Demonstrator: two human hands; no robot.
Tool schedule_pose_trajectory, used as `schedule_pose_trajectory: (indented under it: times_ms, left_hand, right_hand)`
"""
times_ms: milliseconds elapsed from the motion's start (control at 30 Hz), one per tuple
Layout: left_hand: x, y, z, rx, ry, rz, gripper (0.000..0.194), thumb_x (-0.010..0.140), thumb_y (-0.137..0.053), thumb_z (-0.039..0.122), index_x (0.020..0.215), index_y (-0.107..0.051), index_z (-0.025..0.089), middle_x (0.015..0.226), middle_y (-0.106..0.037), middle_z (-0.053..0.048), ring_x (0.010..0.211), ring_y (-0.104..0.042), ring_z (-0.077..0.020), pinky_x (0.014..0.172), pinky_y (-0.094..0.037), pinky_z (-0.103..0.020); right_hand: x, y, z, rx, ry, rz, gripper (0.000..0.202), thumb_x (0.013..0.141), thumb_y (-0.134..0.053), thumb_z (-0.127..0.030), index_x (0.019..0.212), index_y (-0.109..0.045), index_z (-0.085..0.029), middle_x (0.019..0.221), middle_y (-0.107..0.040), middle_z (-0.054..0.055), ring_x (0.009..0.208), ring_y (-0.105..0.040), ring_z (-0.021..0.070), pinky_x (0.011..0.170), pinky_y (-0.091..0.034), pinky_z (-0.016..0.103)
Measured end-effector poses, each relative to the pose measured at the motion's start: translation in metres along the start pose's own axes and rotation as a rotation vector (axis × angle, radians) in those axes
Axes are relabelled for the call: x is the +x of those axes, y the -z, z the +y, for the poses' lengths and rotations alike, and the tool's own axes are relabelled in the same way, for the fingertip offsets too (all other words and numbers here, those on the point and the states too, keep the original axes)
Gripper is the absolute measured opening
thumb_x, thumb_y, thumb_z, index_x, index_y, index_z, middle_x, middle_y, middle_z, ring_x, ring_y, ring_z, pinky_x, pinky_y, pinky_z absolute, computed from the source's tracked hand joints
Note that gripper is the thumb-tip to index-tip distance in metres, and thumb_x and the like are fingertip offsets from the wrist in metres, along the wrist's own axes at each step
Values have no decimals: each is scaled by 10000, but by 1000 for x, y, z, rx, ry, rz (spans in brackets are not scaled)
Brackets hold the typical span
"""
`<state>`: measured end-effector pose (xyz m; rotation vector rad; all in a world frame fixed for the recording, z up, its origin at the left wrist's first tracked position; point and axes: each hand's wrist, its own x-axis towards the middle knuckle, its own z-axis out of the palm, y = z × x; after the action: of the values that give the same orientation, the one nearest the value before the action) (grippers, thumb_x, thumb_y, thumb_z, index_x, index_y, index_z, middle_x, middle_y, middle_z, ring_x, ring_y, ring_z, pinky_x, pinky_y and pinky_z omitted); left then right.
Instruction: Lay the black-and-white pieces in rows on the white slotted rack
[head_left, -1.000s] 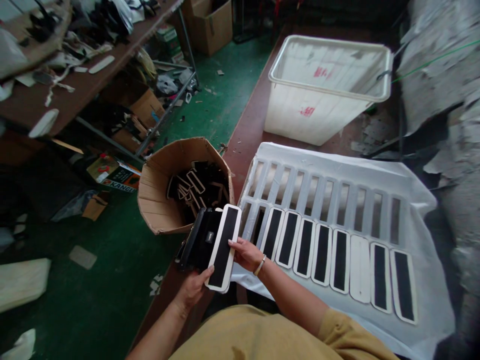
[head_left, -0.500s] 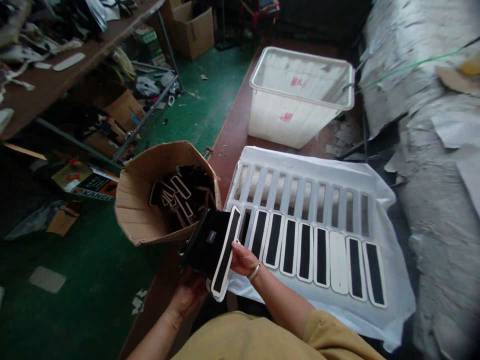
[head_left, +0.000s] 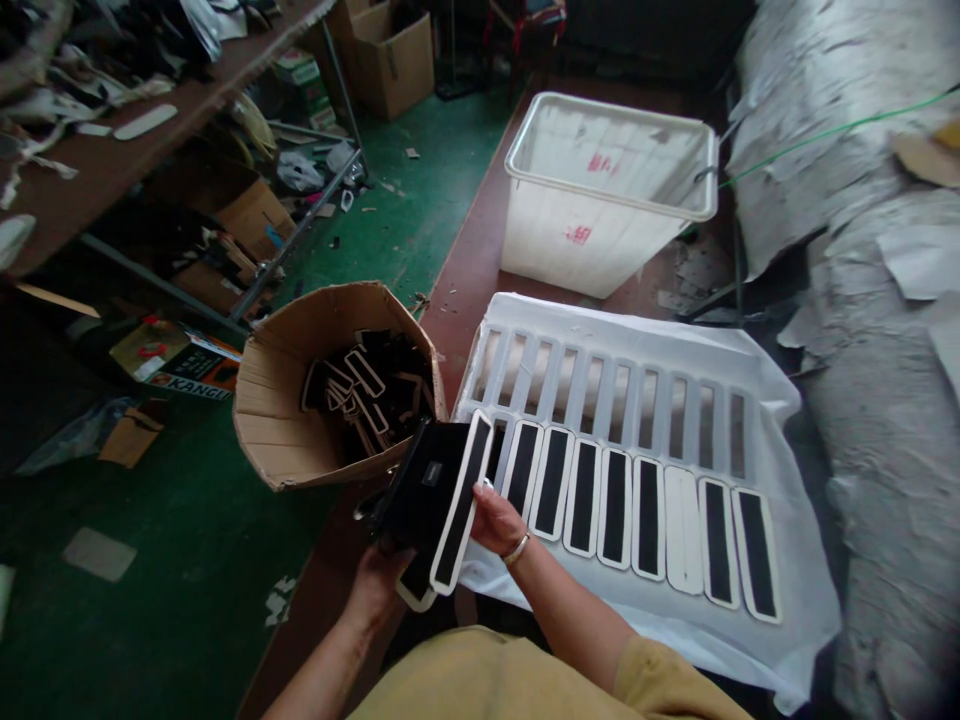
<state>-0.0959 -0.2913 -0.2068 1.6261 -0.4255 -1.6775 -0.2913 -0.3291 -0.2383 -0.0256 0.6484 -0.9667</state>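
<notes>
My right hand pinches the side of a long black strip with a white border, tilted over the near-left edge of the white slotted sheet. My left hand is closed on the lower end of a black bundle bearing a small label; its fingertips are partly hidden. Under the strip, a second white-edged piece pokes out beside my left hand. Several similar bordered strips lie in a row on the sheet; one among them is plain white.
Left of the sheet stands an open cardboard box with loose black and white-edged pieces inside. A white plastic bin stands behind the sheet. Large grey wrapped rolls line the right side. A cluttered table is at the upper left.
My right hand and the strip have shifted slightly right in the picture. The second white-edged piece beneath it now shows more. My left hand keeps the black bundle.
</notes>
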Motion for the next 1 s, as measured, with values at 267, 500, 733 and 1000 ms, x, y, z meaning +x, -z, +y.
schedule_pose_trajectory:
  times_ms: [267, 500, 733, 1000]
  left_hand:
    - [3, 51, 11, -61, -54, 235, 598, 619, -730, 133, 1160, -494, 232, 936, -672, -49, 823, -665, -219, 764, -541, -363]
    - [4, 77, 16, -56, -73, 316, 617, 628, -716, 108, 1189, -491, 234, 854, -669, -18, 713, -663, -188, 704, -558, -347]
    - [0, 78, 11, -33, -51, 261, 684, 590, -771, 151, 1203, -485, 248, 860, -668, -4, 720, -661, -182, 741, -547, -339]
    - [3, 88, 12, -63, -40, 260, 653, 594, -772, 172, 1180, -492, 238, 854, -663, -1, 759, -662, -192, 734, -550, -334]
  right_hand:
    - [-9, 62, -81, -526, 292, 579, 420, 572, -764, -494, 756, -579, -164, 643, -640, -2, 606, -625, 148, 628, -538, 297]
    - [2, 97, -40, -660, 260, 728, 397, 571, -723, -511, 690, -557, -171, 574, -591, -15, 562, -593, 148, 518, -513, 265]
    - [18, 112, -24, -820, 174, 854, 264, 661, -681, -406, 648, -541, -181, 501, -549, -18, 506, -567, 145, 429, -465, 237]
    - [10, 109, -14, -897, 119, 860, 192, 686, -668, -338, 630, -553, -196, 525, -580, 24, 499, -586, 166, 435, -486, 264]
